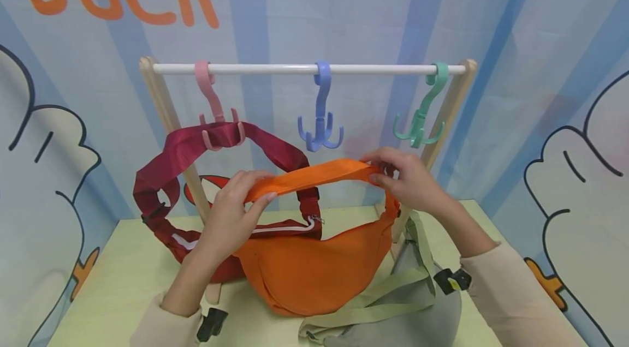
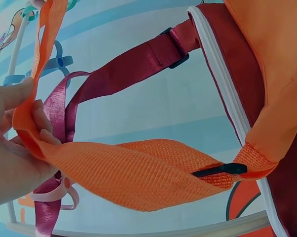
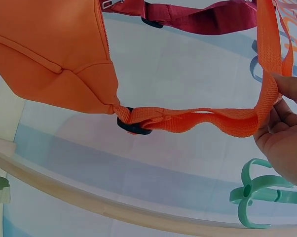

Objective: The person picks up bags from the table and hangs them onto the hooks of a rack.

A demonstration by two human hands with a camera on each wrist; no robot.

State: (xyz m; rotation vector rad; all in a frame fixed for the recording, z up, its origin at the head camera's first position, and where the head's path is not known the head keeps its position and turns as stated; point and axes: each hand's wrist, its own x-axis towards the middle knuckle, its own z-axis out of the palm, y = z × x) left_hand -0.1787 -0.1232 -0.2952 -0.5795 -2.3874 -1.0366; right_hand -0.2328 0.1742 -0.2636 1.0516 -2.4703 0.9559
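An orange crossbody bag (image 1: 314, 270) hangs by its orange strap (image 1: 319, 173) between both hands. My left hand (image 1: 231, 216) pinches the strap's left part between thumb and fingers. At the strap's right bend, my right hand (image 1: 408, 178) pinches it the same way. The raised strap is just below the blue hook (image 1: 321, 129), which carries nothing. Behind the orange bag, a dark red bag (image 1: 285, 229) hangs by its maroon strap (image 1: 184, 148) from the pink hook (image 1: 216, 129). In the left wrist view, the orange strap (image 2: 133, 173) twists beside a black buckle (image 2: 220, 170).
A white rail (image 1: 265, 69) on wooden posts (image 1: 449, 112) carries the hooks. The green hook (image 1: 420, 123) hangs at the right. A grey-green bag (image 1: 408, 314) with a pale green strap (image 1: 388, 311) lies on the light table (image 1: 98, 281), front right. A printed backdrop stands behind.
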